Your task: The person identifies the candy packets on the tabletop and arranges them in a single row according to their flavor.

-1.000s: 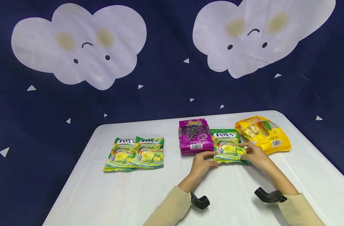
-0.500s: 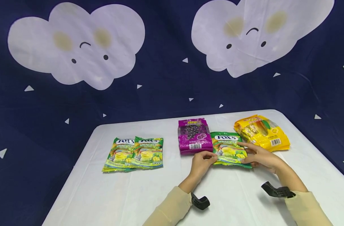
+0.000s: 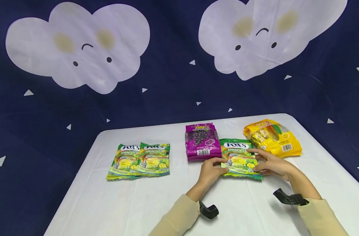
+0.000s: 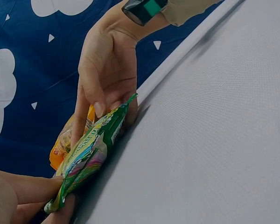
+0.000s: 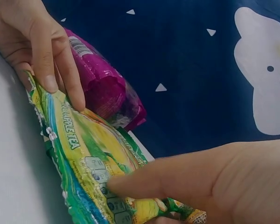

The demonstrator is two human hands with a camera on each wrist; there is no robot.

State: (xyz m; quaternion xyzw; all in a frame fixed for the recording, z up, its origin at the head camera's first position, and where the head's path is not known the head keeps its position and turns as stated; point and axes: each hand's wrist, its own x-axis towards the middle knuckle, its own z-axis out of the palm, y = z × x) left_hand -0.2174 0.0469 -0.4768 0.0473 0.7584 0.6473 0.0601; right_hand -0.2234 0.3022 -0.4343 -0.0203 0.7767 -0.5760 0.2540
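Note:
A green and yellow Fox's candy bag (image 3: pixel 236 159) lies face up on the white table between both hands. My left hand (image 3: pixel 209 171) grips its lower left edge, thumb over the front and fingers at the edge. At the right side my right hand (image 3: pixel 275 165) holds the bag, with the thumb on top. In the left wrist view the candy bag (image 4: pixel 91 149) tilts, its edge between the fingers of my left hand (image 4: pixel 18 198). The right wrist view shows my right thumb (image 5: pixel 177 170) on the front; the fingers beneath are mostly hidden.
Behind the left hand lies a purple candy bag (image 3: pixel 201 142), touching or nearly touching the green one. A yellow candy bag (image 3: pixel 272 137) lies behind the right hand. Two more Fox's bags (image 3: pixel 153 160) overlap at left on the white table (image 3: pixel 132 206). A dark cloud-print cloth (image 3: pixel 167 75) hangs behind.
The green candy bag has come slightly toward me, away from the far edge. My right hand has shifted right and a little nearer; my left hand has stayed almost in place.

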